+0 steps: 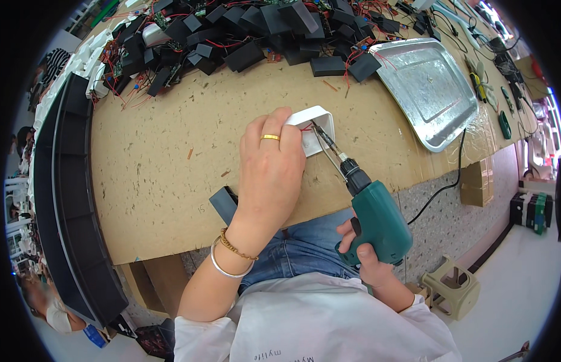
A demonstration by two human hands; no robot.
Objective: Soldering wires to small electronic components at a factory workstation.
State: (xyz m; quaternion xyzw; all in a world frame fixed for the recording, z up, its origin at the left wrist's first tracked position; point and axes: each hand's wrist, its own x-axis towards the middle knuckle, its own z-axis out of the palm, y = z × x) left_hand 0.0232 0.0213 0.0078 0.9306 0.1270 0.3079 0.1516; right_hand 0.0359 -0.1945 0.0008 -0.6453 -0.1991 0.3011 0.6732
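My left hand [271,160] is closed around a white plastic housing [320,114], a box-like shell with its open side toward the right. A bit of red wire [306,128] shows inside it. In my right hand [368,259] I grip a green pistol-shaped soldering gun [383,220], with the index finger near its black trigger. Its slim metal tip and a thin tube beside it reach into the housing. What the tip touches is too small to make out. Below my left wrist lies a black box-shaped part [223,204], partly hidden by the arm.
A heap of black boxes [244,57] with red wires and circuit boards covers the table's far side. A metal tray [428,90] stands at the right, near yellow-handled pliers [478,87]. Long black bins [75,181] line the left edge. A black cord [440,196] hangs off the cardboard-covered table [154,199].
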